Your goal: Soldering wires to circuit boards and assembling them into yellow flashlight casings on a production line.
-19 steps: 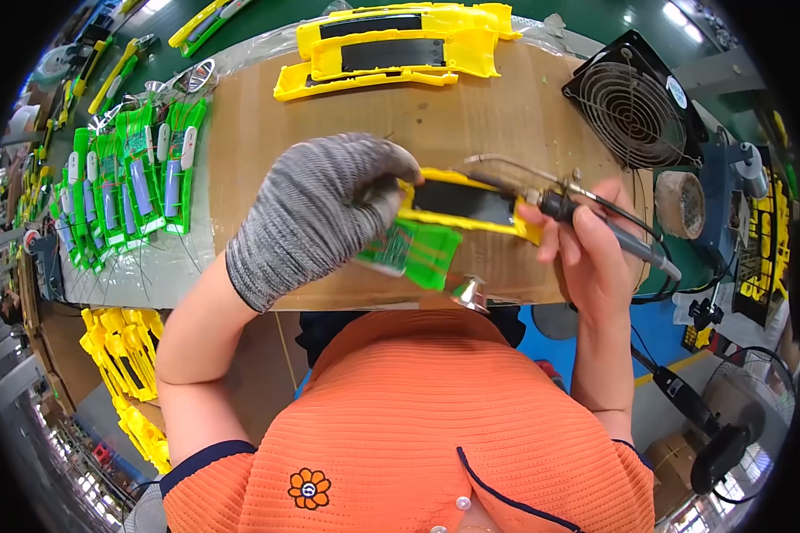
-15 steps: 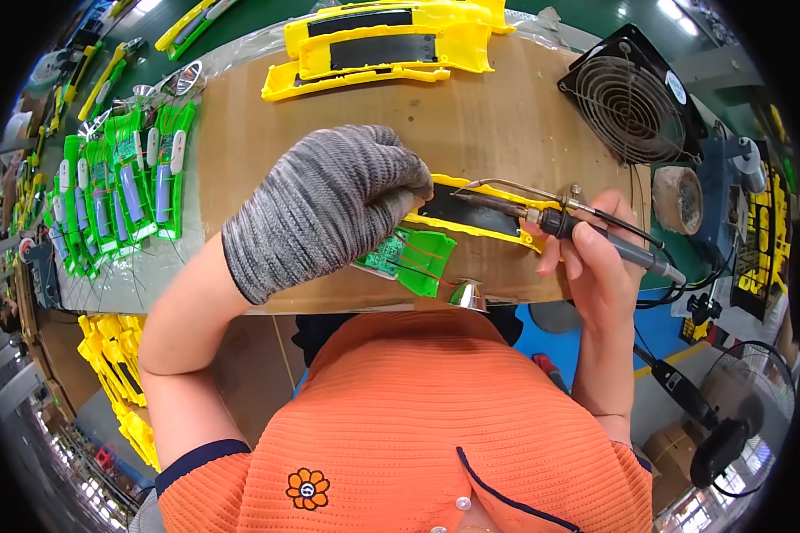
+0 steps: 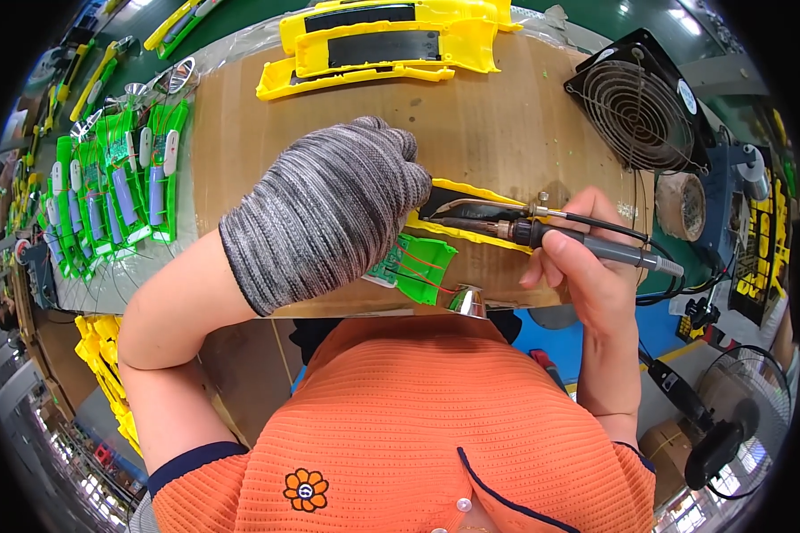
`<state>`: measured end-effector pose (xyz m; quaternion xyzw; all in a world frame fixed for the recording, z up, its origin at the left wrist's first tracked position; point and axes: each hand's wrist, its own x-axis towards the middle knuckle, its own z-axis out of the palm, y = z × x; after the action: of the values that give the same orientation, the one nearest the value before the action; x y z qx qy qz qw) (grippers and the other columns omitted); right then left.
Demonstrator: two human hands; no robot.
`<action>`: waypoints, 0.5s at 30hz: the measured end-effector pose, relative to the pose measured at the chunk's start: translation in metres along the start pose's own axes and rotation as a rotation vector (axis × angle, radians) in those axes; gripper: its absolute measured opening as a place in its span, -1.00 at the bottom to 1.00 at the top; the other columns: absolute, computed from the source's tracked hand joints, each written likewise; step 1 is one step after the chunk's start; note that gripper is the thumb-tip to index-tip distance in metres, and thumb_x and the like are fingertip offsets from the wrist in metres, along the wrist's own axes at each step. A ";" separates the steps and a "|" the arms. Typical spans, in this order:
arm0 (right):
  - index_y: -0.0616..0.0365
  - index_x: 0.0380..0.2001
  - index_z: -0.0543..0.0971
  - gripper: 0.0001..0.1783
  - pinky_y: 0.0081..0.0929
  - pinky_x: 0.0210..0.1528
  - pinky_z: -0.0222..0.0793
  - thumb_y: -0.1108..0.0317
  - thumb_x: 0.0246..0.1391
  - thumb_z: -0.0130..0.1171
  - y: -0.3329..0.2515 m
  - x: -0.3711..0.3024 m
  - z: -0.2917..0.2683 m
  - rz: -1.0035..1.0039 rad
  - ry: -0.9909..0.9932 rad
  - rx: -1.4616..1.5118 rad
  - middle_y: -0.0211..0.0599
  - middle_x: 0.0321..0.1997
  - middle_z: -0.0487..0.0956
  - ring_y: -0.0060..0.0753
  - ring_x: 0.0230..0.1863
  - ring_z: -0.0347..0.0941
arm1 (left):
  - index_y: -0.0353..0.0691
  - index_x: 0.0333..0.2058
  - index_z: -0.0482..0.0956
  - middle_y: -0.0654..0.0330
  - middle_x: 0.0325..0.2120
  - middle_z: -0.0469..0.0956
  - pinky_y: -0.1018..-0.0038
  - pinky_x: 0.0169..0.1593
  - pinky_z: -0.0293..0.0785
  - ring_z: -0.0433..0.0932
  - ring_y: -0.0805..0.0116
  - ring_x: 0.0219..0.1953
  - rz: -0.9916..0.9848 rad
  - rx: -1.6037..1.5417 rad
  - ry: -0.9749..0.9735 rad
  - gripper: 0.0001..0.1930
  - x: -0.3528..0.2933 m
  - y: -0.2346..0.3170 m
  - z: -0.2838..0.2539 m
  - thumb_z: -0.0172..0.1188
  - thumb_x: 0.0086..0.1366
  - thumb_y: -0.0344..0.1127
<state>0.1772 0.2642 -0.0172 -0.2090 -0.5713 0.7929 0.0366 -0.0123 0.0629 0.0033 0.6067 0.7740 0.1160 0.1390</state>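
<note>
**Yellow housing pinned under a gloved fist while the soldering iron works at its edge**

Yellow plastic, a long housing (image 3: 471,209) with a dark inset, lies across the brown desk (image 3: 507,107) just in front of the person, close to the near edge so both forearms can rest as they work. The left hand (image 3: 329,222), in a grey knitted glove, is closed into a fist with its fingers curled down over the housing's left end, apparently pressing it flat so it cannot slide; what the fingers actually pinch is hidden under the knuckles.

The bare right hand (image 3: 587,271) has its fingers wrapped around the grip of a soldering iron (image 3: 560,238), held low and nearly level like a pen, its tip pointing left into the dark inset. A thin metal strand, probably solder wire (image 3: 484,206), runs just above the tip. The iron's cable trails off to the right, clear of the work.

A green circuit board (image 3: 418,266) with red wires lies touching the housing's near side, so the leads reach the joint. A small shiny reflector cone (image 3: 468,302) sits at the desk's edge.

A black fan (image 3: 640,102) stands at the far right, facing the work, presumably to pull fumes away. More yellow housings (image 3: 391,40) are stacked at the far edge, and green boards (image 3: 116,186) with batteries lie in a row at the left.
</note>
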 end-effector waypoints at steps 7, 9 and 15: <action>0.24 -0.33 0.40 -0.83 -0.57 -0.44 0.48 0.59 0.13 0.22 0.000 0.002 0.004 0.011 0.009 -0.041 -0.28 -0.50 0.56 -0.49 -0.52 0.56 | -0.22 -0.33 0.67 0.09 -0.42 0.52 0.23 -0.15 0.53 0.56 0.06 -0.24 0.004 0.023 0.012 -0.87 0.000 0.000 0.003 0.26 0.10 -0.43; 0.24 -0.33 0.40 -0.83 -0.58 -0.44 0.48 0.58 0.14 0.22 0.000 0.001 0.004 0.011 0.009 -0.045 -0.28 -0.49 0.56 -0.49 -0.52 0.56 | -0.21 -0.33 0.66 0.09 -0.41 0.52 0.22 -0.15 0.52 0.55 0.06 -0.23 -0.013 0.026 -0.001 -0.87 0.001 0.000 0.002 0.25 0.10 -0.42; 0.24 -0.32 0.40 -0.83 -0.59 -0.44 0.47 0.56 0.14 0.22 0.003 0.002 0.000 0.003 -0.006 -0.007 -0.27 -0.48 0.57 -0.49 -0.51 0.56 | -0.21 -0.34 0.66 0.09 -0.41 0.52 0.21 -0.14 0.52 0.55 0.05 -0.23 -0.031 0.026 -0.028 -0.87 0.001 0.003 0.000 0.26 0.09 -0.42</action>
<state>0.1758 0.2639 -0.0204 -0.2077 -0.5738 0.7915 0.0332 -0.0100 0.0647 0.0041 0.5981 0.7827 0.0952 0.1437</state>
